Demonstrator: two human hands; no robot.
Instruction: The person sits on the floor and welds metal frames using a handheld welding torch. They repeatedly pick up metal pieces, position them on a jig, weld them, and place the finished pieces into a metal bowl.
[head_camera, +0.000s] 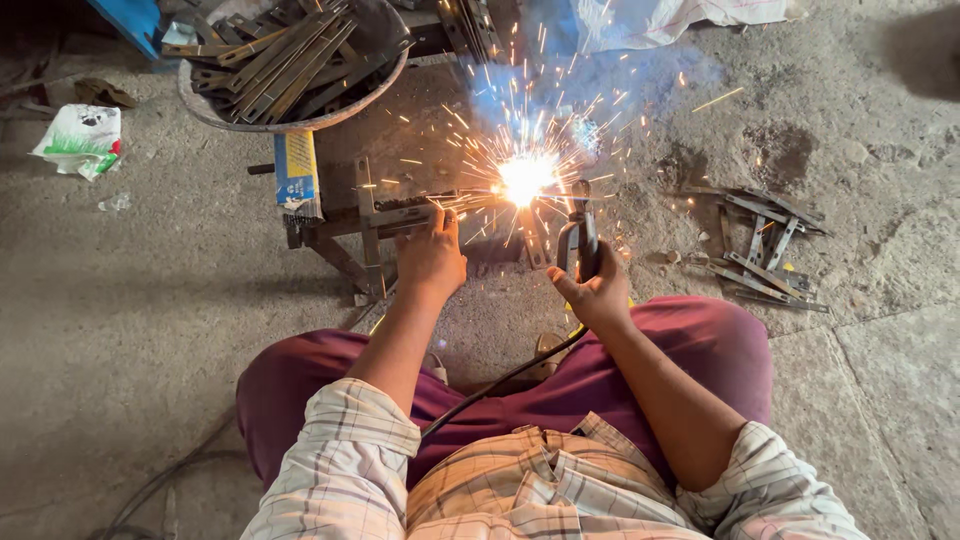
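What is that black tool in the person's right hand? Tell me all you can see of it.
The electrode holder is a dark, clamp-like tool with handles that look insulated. The right hand grips it upright, its nose pointing up towards the bright arc, which throws sparks. A black cable runs from it back across the lap. The rod itself is lost in the glare.

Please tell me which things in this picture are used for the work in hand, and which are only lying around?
In use:
- right hand gripping the electrode holder
- left hand on the metal strip
- small metal stand

Lying about:
- basin of metal strips
- welded pieces on the floor
- white packet
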